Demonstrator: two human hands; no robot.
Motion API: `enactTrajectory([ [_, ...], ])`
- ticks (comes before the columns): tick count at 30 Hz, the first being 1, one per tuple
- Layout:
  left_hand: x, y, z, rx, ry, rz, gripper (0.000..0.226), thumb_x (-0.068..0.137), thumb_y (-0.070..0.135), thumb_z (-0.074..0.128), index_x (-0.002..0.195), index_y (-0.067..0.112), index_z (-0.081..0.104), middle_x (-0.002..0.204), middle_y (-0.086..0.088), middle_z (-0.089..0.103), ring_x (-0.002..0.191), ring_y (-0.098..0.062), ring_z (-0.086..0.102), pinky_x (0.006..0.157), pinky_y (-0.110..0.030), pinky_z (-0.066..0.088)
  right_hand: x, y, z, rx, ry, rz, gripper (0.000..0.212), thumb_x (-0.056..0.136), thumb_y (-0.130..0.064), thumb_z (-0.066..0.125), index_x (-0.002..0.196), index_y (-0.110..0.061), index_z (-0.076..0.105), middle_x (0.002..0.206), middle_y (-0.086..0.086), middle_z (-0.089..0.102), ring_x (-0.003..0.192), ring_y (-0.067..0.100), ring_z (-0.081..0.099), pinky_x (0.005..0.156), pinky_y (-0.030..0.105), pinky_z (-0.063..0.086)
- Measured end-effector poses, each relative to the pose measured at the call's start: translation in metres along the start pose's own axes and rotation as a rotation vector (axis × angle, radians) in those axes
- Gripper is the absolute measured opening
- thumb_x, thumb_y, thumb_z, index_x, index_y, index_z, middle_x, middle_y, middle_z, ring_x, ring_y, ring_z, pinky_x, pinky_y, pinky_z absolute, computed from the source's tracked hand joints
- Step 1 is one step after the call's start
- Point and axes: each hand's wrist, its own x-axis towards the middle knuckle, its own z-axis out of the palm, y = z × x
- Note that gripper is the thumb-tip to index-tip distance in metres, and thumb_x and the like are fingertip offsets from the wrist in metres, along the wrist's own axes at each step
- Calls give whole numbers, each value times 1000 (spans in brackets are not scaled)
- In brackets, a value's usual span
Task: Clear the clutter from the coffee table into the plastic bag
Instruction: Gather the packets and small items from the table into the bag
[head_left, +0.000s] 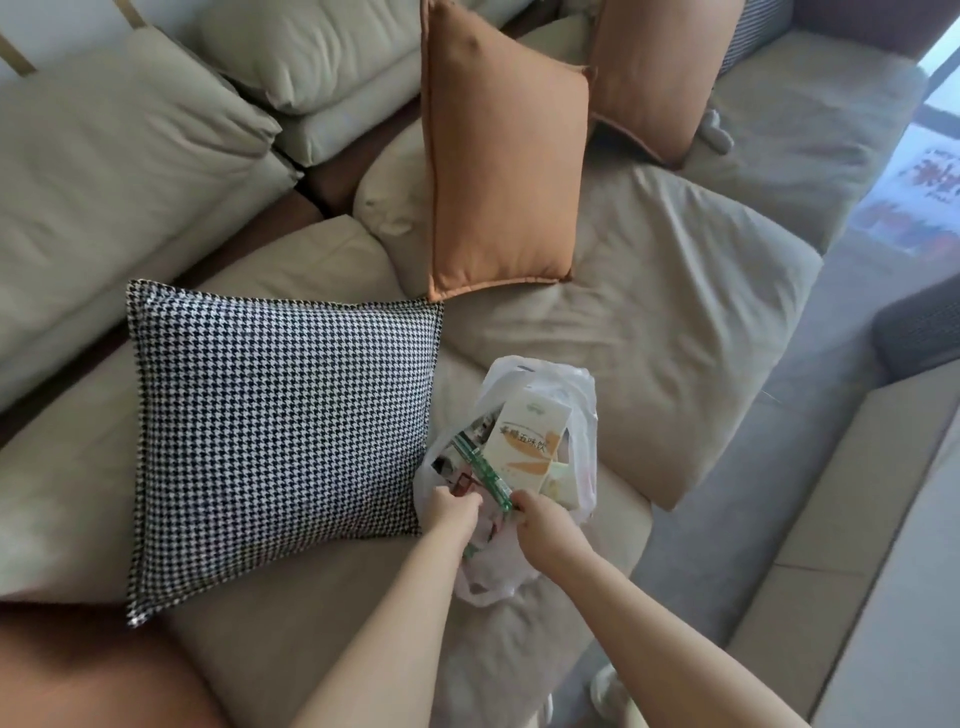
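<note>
Head view — your plastic bag (524, 561) is translucent white and lies on the beige sofa seat (649, 291), just beside the right edge of the houndstooth cushion (283, 431). Its mouth is open towards you, with the clutter showing inside.

Contents, as far as they can be read:
- a white and orange carton (527, 441), uppermost in the bag, printed with Chinese characters; the last three read 五味饮, the first ones are too blurred to tell. A small green mark sits near its top edge, illegible.
- a long green packet (480, 467), lying aslant just left of the carton; its print is too small to read.
- dark and red wrappers beneath, unreadable.

Your left hand (454, 512) is closed on the bag's near left rim. Your right hand (543, 525) is pinched shut at the near end of the green packet, where it meets the bag's edge; you cannot tell which of the two it grips.

Surroundings: an orange cushion (501, 156) stands upright behind the bag, a second orange cushion (660, 73) further back. Grey floor (810, 467) on the right.
</note>
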Motion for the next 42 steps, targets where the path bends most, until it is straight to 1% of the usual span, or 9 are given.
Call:
enactTrajectory([
  [3, -16, 4, 5, 444, -90, 174, 42, 95, 25, 49, 133, 9, 48, 131, -11, 55, 117, -29, 54, 93, -31, 45, -11, 11, -13, -69, -24, 37, 44, 90, -2, 35, 130, -13, 47, 130, 9, 54, 114, 28, 54, 91, 36, 50],
  [6, -30, 8, 20, 767, -153, 310, 32, 94, 31, 47, 118, 12, 58, 124, -10, 60, 111, -28, 58, 91, -35, 49, -25, 30, -26, -131, -19, 80, 44, 90, -6, 38, 133, -15, 45, 131, 8, 54, 115, 30, 54, 91, 39, 50],
  [8, -39, 12, 34, 874, -189, 359, 33, 94, 32, 45, 118, 14, 58, 126, -9, 60, 114, -27, 57, 95, -37, 47, -34, 47, -35, -143, -3, 106, 43, 90, -7, 40, 131, -14, 46, 131, 8, 54, 117, 29, 53, 95, 40, 48],
  [12, -58, 26, 69, 948, -241, 424, 38, 98, 28, 42, 131, 10, 51, 134, -10, 54, 123, -27, 52, 100, -34, 41, -50, 85, -55, -132, 39, 154, 43, 91, -10, 39, 134, -15, 45, 133, 7, 52, 122, 28, 50, 98, 36, 45],
  [18, -87, 45, 139, 1098, -291, 467, 42, 94, 29, 43, 129, 7, 52, 134, -16, 54, 122, -31, 51, 100, -34, 42, -75, 156, -79, -81, 110, 241, 39, 91, -12, 38, 130, -13, 47, 132, 9, 51, 122, 30, 49, 98, 37, 41],
  [20, -99, 53, 166, 1158, -300, 494, 44, 94, 28, 43, 133, 9, 49, 137, -14, 51, 126, -29, 49, 103, -34, 41, -84, 181, -86, -73, 135, 265, 37, 91, -9, 37, 127, -12, 47, 130, 10, 52, 121, 30, 49, 97, 37, 40],
  [23, -118, 65, 210, 1226, -312, 553, 41, 94, 25, 43, 130, 10, 51, 135, -13, 54, 125, -28, 51, 100, -32, 42, -100, 222, -100, -54, 166, 310, 35, 91, -7, 37, 124, -12, 48, 128, 10, 52, 120, 31, 49, 95, 37, 39],
  [37, -205, 85, 424, 1566, -407, 738, 40, 93, 29, 43, 129, 15, 52, 136, -10, 53, 124, -27, 52, 100, -34, 44, -181, 424, -154, 174, 224, 531, 30, 94, -19, 42, 122, -10, 47, 130, 13, 52, 123, 31, 49, 97, 38, 40],
  [42, -231, 85, 490, 1655, -445, 835, 40, 95, 30, 42, 130, 14, 51, 136, -8, 52, 125, -26, 50, 100, -35, 44, -206, 482, -160, 283, 261, 612, 37, 94, -20, 42, 131, -12, 47, 134, 11, 51, 126, 30, 47, 102, 39, 39],
])
